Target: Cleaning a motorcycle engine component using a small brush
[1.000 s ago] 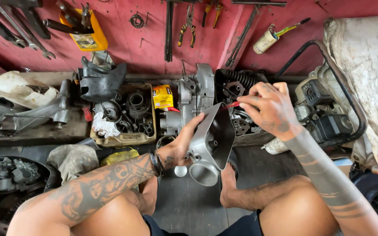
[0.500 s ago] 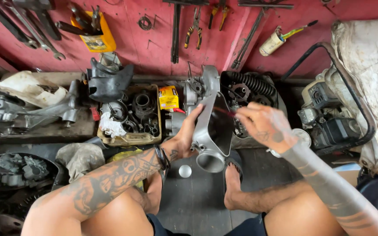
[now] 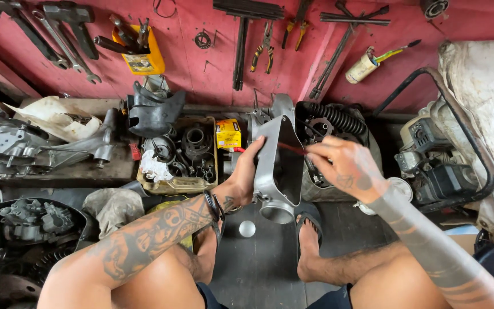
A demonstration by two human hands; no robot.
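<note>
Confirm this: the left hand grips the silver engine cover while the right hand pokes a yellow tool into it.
Wrong colour. The head view shows the right hand poking a red tool into the silver engine cover, which the left hand grips.

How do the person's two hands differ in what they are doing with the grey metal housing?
The left hand grips the grey metal housing by its edge and holds it upright; the right hand does not hold the housing but pinches a thin red-handled tool. The left hand sits outside the housing, while the right hand's tool reaches into its dark open side. The left hand looks sharp, the right blurred. Both forearms are tattooed.
</note>
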